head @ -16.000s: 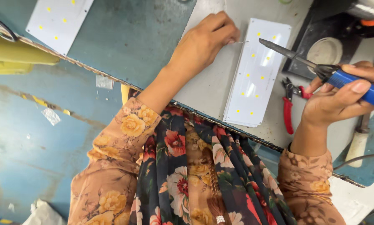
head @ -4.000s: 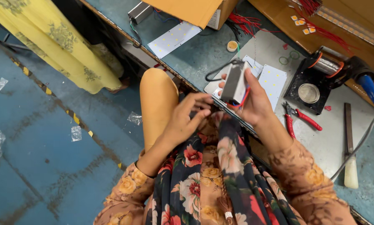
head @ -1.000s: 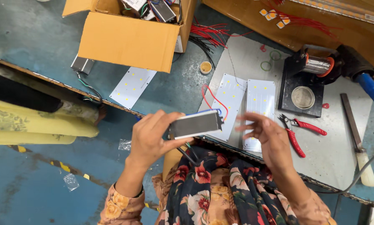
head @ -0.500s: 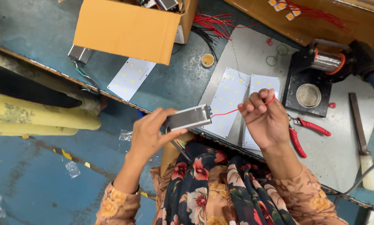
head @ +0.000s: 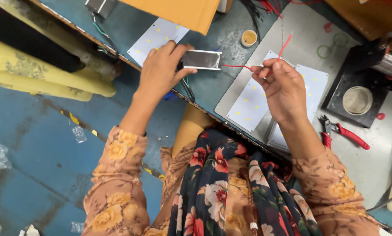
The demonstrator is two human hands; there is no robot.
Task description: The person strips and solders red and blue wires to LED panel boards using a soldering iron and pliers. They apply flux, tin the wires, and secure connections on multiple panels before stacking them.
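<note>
Head camera shows the left hand (head: 161, 70) closed around a small rectangular silver metal box (head: 201, 60), held above the near edge of the blue tabletop (head: 231, 35). From the box a thin red wire (head: 237, 66) runs right to the right hand (head: 281, 87), which pinches it between fingertips above white rectangular panels with yellow dots (head: 252, 102). Red-handled pliers (head: 344, 133) lie further right.

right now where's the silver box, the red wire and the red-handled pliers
silver box (head: 201, 60), head view, middle of its shiny top face
red wire (head: 236, 66), head view, stretch between the box and the right hand
red-handled pliers (head: 352, 137), head view, on one red handle
</note>
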